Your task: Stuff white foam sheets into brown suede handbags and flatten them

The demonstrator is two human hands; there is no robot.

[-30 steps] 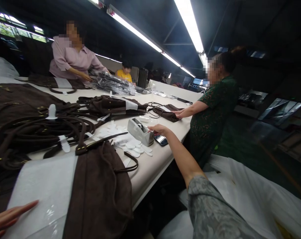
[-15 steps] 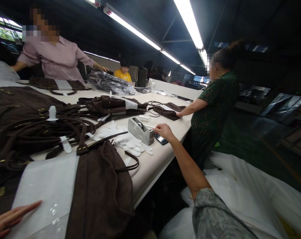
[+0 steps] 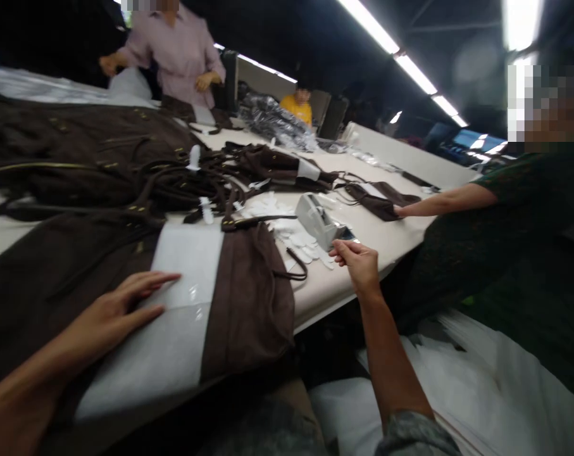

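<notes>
A dark brown bag (image 3: 249,310) lies in front of me with a white paper-like band (image 3: 187,259) across it, and clear tape glints on the band. My left hand (image 3: 118,307) rests on the bag and the band's left edge, its fingers stretched out. Just in front of the grey tape dispenser (image 3: 312,218), my right hand (image 3: 360,259) is closed in a pinch. Whatever sits between its fingertips is too small to make out. A dark phone-like object (image 3: 346,233) shows partly behind this hand. White serrated plastic tabs (image 3: 303,244) are scattered beside the dispenser.
More brown bags (image 3: 78,136) are piled at left, with another banded bag (image 3: 287,166) beyond. A co-worker's hand at right touches a brown bag (image 3: 374,199). Two other people stand across the table (image 3: 324,291). White sheets (image 3: 457,392) lie low at right.
The view has swung, so the table appears shifted right. My right hand has drawn slightly back toward me from the dispenser's front end. More of my left hand shows, still on the banded bag.
</notes>
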